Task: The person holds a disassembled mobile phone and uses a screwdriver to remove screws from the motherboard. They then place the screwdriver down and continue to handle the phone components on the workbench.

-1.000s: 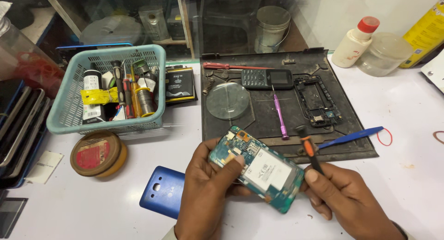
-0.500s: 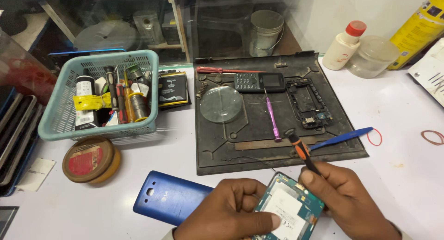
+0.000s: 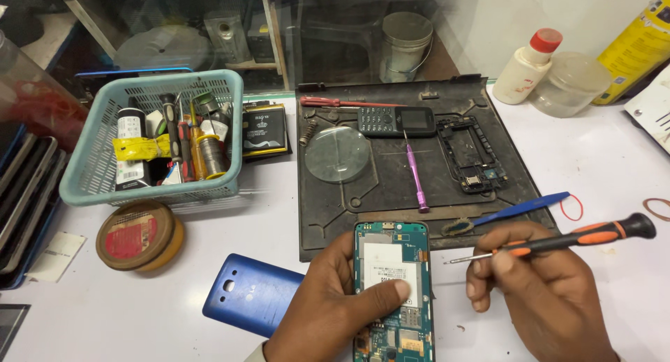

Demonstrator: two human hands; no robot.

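My left hand (image 3: 335, 306) grips an opened phone body (image 3: 392, 292) with its teal circuit board facing up, thumb pressed on a white label. My right hand (image 3: 537, 292) holds an orange and black screwdriver (image 3: 558, 240), its thin tip pointing left toward the phone, a short gap away. A blue phone back cover (image 3: 251, 292) lies on the white table just left of my left hand.
A dark work mat (image 3: 363, 201) carries a small keypad phone (image 3: 394, 121), a round glass lens (image 3: 338, 154), a purple tool (image 3: 416, 177), a black phone frame (image 3: 472, 154) and a red screwdriver (image 3: 335, 102). A teal basket (image 3: 150, 142) of tools stands left; a round tin (image 3: 139, 234), blue spudger (image 3: 523, 208), bottle (image 3: 527, 65).
The view shifted and my hands came lower and nearer. The phone turned upright in my left hand; the screwdriver swung out flat to the right, off the board.
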